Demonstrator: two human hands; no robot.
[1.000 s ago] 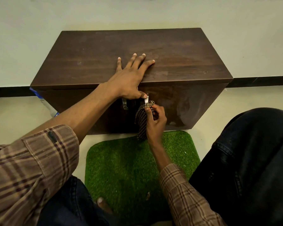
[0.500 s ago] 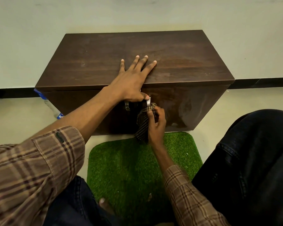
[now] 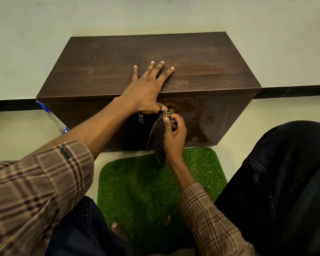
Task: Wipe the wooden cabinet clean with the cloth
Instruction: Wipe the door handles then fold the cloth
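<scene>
Nearest me, a green turf mat (image 3: 155,191) lies on the floor between my knees, its far edge close against the foot of the wooden cabinet (image 3: 211,74). Just above it my right hand (image 3: 174,133) pinches the cloth (image 3: 158,133), a small dark checked rag; I have the top bunched between thumb and fingers and held up at the cabinet's front face, beside a metal handle (image 3: 141,118), while the loose tail hangs down toward the mat. I judge the cloth light and limp, so it folds wherever I let it; gripping it wadded near the top gives me a firm pad to rub with, though the tail may drag. Farther on, my left hand (image 3: 146,91) lies flat with fingers spread on the cabinet top near its front edge, the thumb hooked down over the lip close to the cloth. The cabinet looks heavy, rigid and smooth-surfaced; I expect it to stay put under rubbing, and bracing on top seems the right hold. A plastic bottle (image 3: 58,124) pokes out behind its left side.
</scene>
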